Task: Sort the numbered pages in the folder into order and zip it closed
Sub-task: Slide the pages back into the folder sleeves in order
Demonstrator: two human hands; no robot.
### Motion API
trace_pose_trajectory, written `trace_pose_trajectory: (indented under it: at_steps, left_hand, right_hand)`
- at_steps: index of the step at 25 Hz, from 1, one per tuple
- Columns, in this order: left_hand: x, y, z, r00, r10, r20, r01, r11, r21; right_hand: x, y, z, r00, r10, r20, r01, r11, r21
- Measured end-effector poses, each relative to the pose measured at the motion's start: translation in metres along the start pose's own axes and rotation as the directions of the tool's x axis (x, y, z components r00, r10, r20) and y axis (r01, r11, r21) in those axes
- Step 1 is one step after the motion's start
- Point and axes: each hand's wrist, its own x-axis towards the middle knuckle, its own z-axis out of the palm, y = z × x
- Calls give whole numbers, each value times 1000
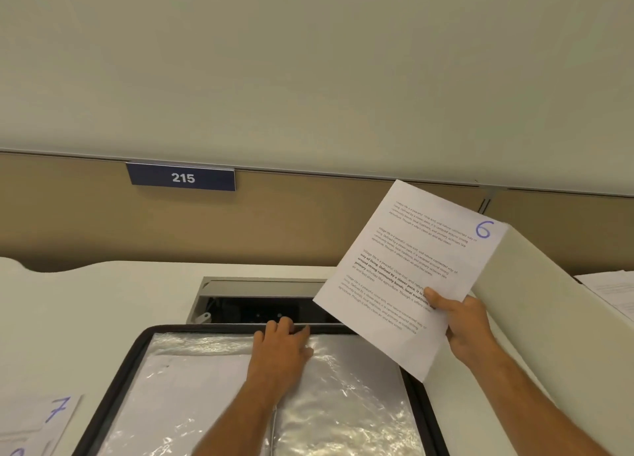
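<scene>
I observe the right hand point(461, 321) raised above the desk point(85, 318), thumb and curled fingers pinching page 6 point(408, 270) at its lower edge; the sheet hangs tilted, clear of the surface. The left hand point(283, 347) rests on the open folder point(113, 380), fingers bent over its far rim at the centre, gripping the edge. Shiny plastic sleeves point(343, 404) fill the folder. Page 7 point(56, 411) lies flat on the desk, just left of the folder. A plate reading 215 point(182, 177) hangs on the partition behind.
</scene>
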Motion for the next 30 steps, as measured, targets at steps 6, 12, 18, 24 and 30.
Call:
trace_pose_trajectory:
  at_steps: [6, 12, 18, 24, 30]
  left_hand:
    - [-1, -2, 17, 970, 55, -236, -78, 993, -91]
    - [-5, 1, 25, 905, 45, -422, -159, 958, -238]
    - [-5, 1, 30, 904, 14, -428, -170, 930, -327]
    - [-9, 2, 28, 933, -1, -361, -106, 955, -277]
    - [-11, 5, 26, 954, 41, -298, -110, 970, -217]
  right_hand:
    - [3, 17, 11, 999, 11, -39, -11, 1000, 13]
    - [7, 18, 33, 998, -31, -63, 39, 991, 125]
    - [8, 27, 63, 999, -34, -27, 39, 977, 211]
    - [6, 38, 74, 999, -15, -36, 23, 973, 228]
    - [9, 46, 86, 997, -54, -46, 62, 978, 200]
